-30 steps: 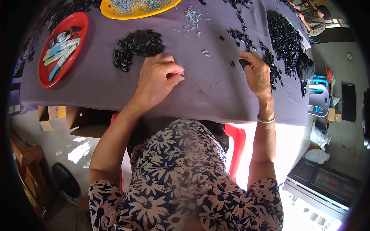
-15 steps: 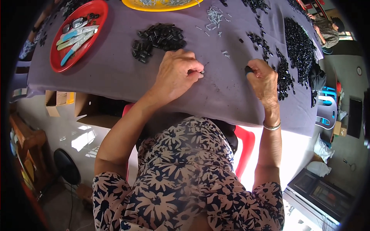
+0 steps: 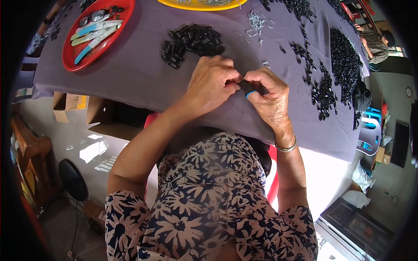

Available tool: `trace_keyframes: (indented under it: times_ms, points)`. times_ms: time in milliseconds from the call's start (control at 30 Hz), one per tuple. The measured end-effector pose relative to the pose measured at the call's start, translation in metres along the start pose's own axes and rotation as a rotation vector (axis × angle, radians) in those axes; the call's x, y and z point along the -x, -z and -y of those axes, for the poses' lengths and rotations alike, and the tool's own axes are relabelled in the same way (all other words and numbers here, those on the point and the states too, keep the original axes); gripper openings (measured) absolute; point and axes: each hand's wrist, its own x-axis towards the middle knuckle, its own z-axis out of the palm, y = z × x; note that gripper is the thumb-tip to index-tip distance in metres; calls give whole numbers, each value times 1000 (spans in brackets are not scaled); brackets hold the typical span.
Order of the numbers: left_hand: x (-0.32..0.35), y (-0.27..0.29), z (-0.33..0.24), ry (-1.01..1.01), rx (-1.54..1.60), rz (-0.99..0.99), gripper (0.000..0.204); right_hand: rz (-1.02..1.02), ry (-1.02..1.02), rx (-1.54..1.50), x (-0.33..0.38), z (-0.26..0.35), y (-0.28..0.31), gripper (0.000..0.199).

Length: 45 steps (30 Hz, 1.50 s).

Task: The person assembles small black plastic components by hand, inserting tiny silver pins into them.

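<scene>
Two hands, two trays on a purple-draped table

One red tray point(image 3: 72, 56), one yellow tray point(image 3: 200, 5), one silver bracelet point(image 3: 286, 148); small black parts too many to count.

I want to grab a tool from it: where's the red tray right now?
In the head view, the red tray sits at the table's far left, holding long pale-handled tools, left of the small black-parts pile.

Small black part point(image 3: 249, 88) with blue band: mostly hidden between fingertips of left hand point(image 3: 213, 80) and right hand point(image 3: 271, 98); shape not told. Yellow tray point(image 3: 200, 4) at 12 o'clock: cut by top edge. Red tray point(image 3: 69, 52) at 10 o'clock: contents blurred, kind unclear. Black pile point(image 3: 346, 61) at 2 o'clock: single pieces too small to tell. Silver bits point(image 3: 256, 21): too small to tell.
</scene>
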Motion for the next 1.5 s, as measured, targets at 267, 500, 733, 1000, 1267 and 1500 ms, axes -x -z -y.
trace_keyframes:
  times_ms: [267,500,733,1000,1267,1500]
  points:
    - [2,-2,0,-11,1,-5,7,22,86,122,-1,1,-1,30]
    - [3,-2,2,-39,1,-24,12,31,83,110,-2,1,-3,28]
    - [0,-3,3,-30,4,-36,11,21,117,132,-3,-3,-4,28]
    - [0,0,-6,8,121,-18,37,51,80,71,0,0,0,29]
    - [3,-1,-4,47,159,-24,48,68,8,34,-2,4,4,28]
    - [1,0,-4,54,172,-27,55,317,-582,-228,-31,11,15,14]
